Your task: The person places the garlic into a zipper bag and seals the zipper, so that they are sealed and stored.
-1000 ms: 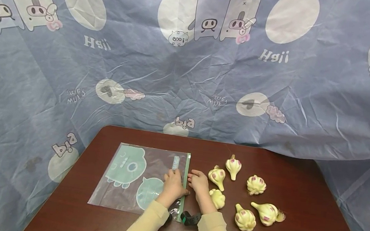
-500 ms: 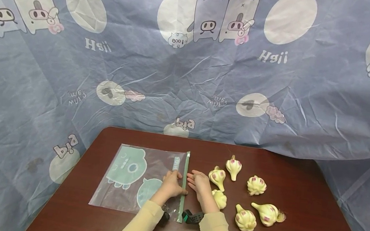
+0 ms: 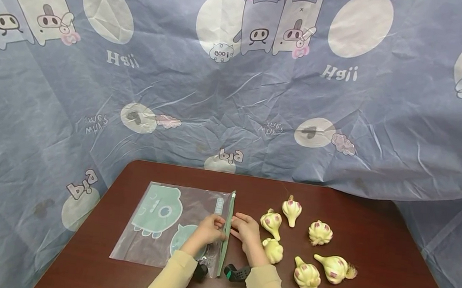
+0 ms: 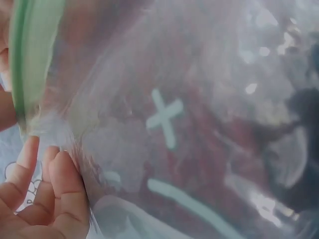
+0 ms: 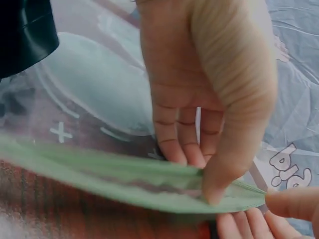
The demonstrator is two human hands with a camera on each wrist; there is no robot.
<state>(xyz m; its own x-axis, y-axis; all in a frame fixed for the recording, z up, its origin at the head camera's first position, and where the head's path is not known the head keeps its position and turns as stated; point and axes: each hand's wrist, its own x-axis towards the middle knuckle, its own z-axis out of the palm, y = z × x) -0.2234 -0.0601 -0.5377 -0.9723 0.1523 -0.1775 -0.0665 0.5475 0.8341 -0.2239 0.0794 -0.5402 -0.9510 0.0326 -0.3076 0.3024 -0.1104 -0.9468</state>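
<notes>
The left hand [image 3: 207,231] pinches the green-edged opening of a clear zip bag [image 3: 196,206] between thumb and fingers, while the right hand [image 3: 248,234] touches the same green strip [image 3: 229,216] with thumb and fingertips, though whether it grips cannot be told. The bag lies flat on the brown table [image 3: 375,262], its strip slightly raised; beyond the right hand lie six garlic bulbs [image 3: 307,276], the nearest just beside its wrist.

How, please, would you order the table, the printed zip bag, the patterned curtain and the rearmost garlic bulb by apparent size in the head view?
Patterned curtain
Table
Printed zip bag
Rearmost garlic bulb
</notes>
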